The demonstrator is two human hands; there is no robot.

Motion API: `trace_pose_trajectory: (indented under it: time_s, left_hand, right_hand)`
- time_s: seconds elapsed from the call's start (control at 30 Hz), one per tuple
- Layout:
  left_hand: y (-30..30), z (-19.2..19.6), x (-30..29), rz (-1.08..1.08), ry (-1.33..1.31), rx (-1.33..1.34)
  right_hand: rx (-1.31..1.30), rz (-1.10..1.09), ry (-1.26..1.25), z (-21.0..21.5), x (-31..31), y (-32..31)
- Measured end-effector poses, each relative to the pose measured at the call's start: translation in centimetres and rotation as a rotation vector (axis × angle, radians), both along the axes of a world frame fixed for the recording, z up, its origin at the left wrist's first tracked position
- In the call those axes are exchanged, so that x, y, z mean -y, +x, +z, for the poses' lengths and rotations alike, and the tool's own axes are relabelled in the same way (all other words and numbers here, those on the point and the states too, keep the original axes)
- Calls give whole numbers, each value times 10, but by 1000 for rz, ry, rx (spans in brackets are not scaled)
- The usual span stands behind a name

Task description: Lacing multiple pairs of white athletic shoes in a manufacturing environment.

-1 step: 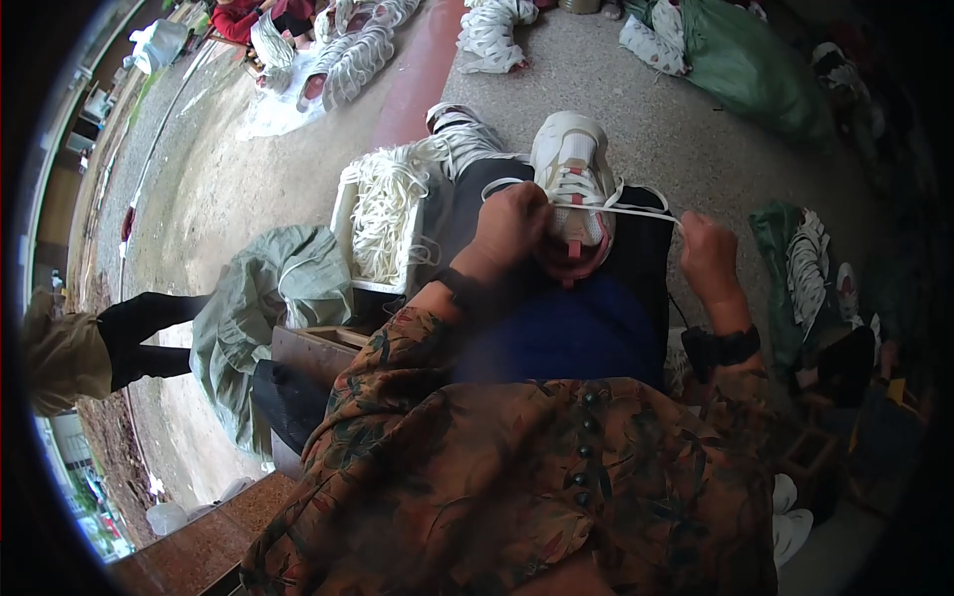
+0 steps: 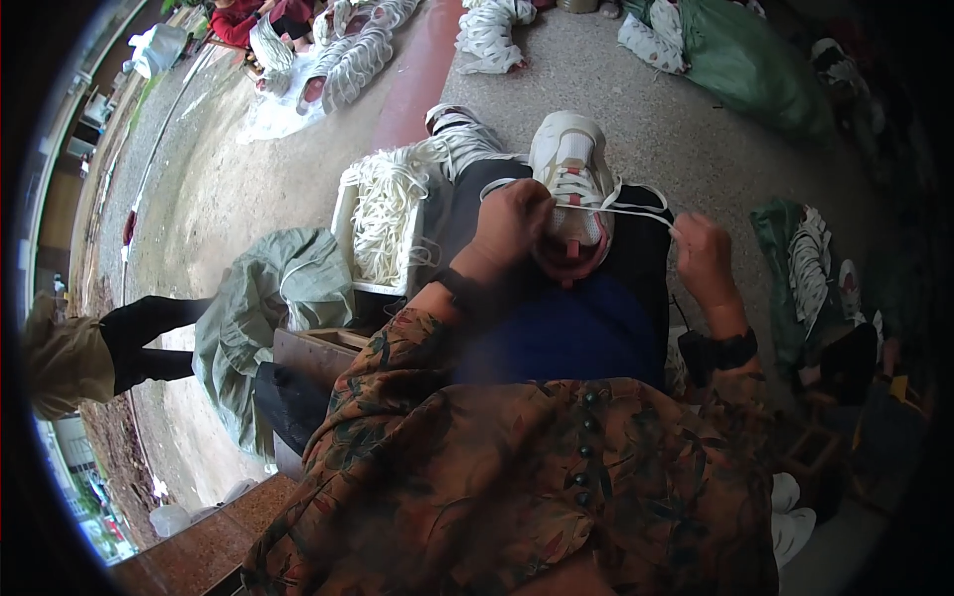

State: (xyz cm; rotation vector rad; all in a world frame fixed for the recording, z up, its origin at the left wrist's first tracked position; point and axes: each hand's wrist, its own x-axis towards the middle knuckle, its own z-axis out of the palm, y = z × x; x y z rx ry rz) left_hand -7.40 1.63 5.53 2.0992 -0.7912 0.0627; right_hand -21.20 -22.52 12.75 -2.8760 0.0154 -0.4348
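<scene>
On my lap rests a white and beige sneaker with pink trim, its toe pointing away from me. White shoelace runs through its upper eyelets and stretches to the right across the tongue. My left hand is closed at the shoe's left side, pinching the lace close to the eyelets. Out to the right, my right hand grips the lace end between thumb and fingers. The lace is nearly straight between both hands, and a looser loop lies just above it.
A white box heaped with white laces stands left of my lap, beside a grey-green sack. Bundled shoe uppers lie on the floor ahead. Green sacks sit to the right. At far left are a person's legs.
My right hand has shifted very slightly left and down with the lace end. The left hand and the sneaker stay nearly where they were.
</scene>
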Motion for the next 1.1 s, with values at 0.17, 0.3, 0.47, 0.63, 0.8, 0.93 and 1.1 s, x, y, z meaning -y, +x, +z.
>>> trace_pose_trajectory:
  time_s: [0.17, 0.3, 0.47, 0.63, 0.8, 0.93, 1.1]
  left_hand:
    - [4, 22, 26, -138, -79, 92]
    - [-4, 13, 42, -218, 591, 233]
    - [-7, 1, 48, -291, 373, 498]
    - [-12, 12, 35, -186, 59, 564]
    - [-15, 16, 39, -289, 150, 604]
    - [-15, 6, 57, -261, 210, 606]
    - [-16, 10, 61, -188, 156, 495]
  right_hand:
    - [89, 264, 1425, -16, -28, 10]
    - [-61, 405, 1745, -23, -42, 13]
    - [-34, 247, 1629, -35, -31, 2]
    - [153, 159, 1766, -37, -22, 15]
    - [231, 199, 1820, -30, -27, 35]
    - [220, 168, 1827, -33, -33, 35]
    - [236, 85, 1832, -43, -32, 34]
